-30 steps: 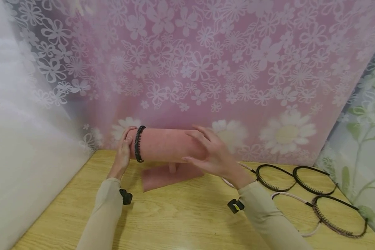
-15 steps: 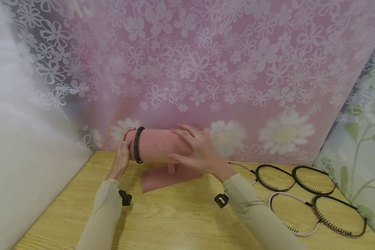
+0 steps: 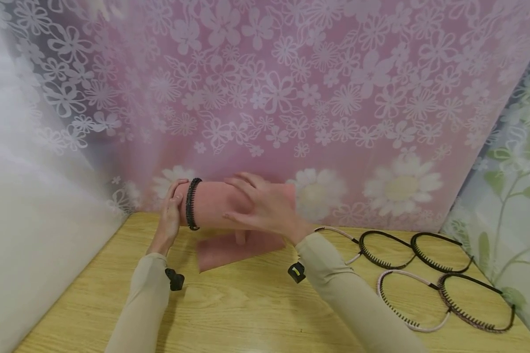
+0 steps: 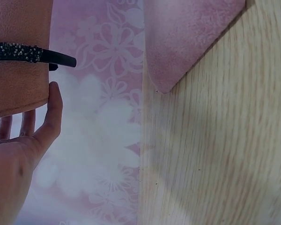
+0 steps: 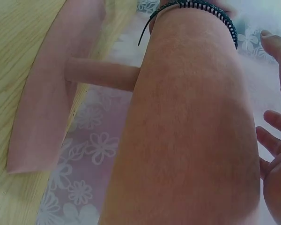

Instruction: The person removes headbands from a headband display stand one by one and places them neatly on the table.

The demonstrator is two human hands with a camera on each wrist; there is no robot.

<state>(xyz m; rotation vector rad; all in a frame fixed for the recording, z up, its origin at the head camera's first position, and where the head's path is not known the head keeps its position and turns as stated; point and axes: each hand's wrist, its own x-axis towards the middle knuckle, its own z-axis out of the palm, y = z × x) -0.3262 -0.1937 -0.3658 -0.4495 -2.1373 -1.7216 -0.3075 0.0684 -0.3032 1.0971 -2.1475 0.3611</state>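
A pink cylindrical headband stand (image 3: 216, 201) rises on a short post from a flat pink base (image 3: 225, 252). Around its left end sits a black toothed headband (image 3: 192, 203), with glittering beads visible in the left wrist view (image 4: 18, 51). My left hand (image 3: 170, 220) holds the cylinder's left end, thumb at the rim and fingers behind it. Over the front and top of the cylinder, right of the middle, lies my right hand (image 3: 265, 206) with spread, slightly bent fingers, holding nothing. In the right wrist view the right hand (image 5: 278, 173) is close beside the cylinder; contact is unclear.
Several headbands lie on the wooden table (image 3: 247, 304) at the right, including a black one (image 3: 386, 250), a pale pink one (image 3: 412, 299) and a brown one (image 3: 472, 301). A pink floral curtain (image 3: 265, 98) hangs behind, with a white sheet (image 3: 48, 211) at the left.
My right hand has moved left along the cylinder, from its right end toward the middle, uncovering that end. The left hand stays at the left end, and the headband keeps its place on the stand.
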